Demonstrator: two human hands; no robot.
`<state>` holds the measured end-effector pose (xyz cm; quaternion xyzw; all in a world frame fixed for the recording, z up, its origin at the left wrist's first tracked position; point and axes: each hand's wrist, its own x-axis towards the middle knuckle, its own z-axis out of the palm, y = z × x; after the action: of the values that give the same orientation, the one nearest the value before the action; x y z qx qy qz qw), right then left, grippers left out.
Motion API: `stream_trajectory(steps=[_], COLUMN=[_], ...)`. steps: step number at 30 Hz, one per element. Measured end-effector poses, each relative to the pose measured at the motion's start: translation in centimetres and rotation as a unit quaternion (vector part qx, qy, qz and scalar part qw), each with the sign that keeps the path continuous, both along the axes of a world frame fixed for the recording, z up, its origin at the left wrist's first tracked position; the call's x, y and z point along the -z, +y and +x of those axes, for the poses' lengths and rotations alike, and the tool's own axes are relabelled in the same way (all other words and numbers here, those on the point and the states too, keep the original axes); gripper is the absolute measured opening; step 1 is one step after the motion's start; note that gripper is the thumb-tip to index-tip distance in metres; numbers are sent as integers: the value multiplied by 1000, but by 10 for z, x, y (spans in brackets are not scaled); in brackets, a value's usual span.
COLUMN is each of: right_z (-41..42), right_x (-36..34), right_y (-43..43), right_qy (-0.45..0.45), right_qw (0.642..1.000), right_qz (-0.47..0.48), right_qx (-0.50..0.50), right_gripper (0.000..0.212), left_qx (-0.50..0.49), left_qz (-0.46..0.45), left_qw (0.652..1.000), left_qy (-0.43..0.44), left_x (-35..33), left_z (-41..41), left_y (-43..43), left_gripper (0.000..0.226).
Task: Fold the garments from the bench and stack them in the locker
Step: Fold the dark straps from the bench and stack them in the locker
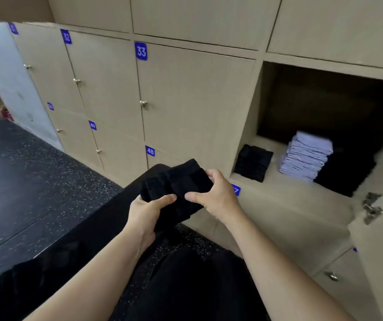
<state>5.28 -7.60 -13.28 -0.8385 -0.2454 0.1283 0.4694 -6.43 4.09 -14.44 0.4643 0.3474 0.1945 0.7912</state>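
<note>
Even, soft indoor light falls across the beige locker doors point(107, 89), while the open locker point(325, 117) at right sinks into deep shadow toward its back. Wide-angle distortion bends the door lines at the upper left and right edges of the frame. Slight blur softens the whole view, and the black garment point(176, 186) at centre shows almost no detail.

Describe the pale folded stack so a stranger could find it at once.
Find the open locker right of door 33. On its shelf, between two black piles, sits the pale stack: the only light, lilac-grey pile, and the tallest there.
</note>
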Motion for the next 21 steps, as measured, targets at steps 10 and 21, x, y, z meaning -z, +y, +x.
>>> stream_trajectory(steps=[10, 21], right_z=[89, 164], right_x=[16, 40], right_y=[-77, -89], right_qy=[13, -1], right_qw=[998, 997], right_qz=[-23, -56], right_qx=[55, 46], right_gripper=[73, 88], left_qx=[81, 80], left_qz=[-53, -110], left_qw=[995, 990], left_qy=[-16, -47], left_x=[24, 54], left_z=[103, 169], left_y=[-60, -77], left_gripper=[40, 39])
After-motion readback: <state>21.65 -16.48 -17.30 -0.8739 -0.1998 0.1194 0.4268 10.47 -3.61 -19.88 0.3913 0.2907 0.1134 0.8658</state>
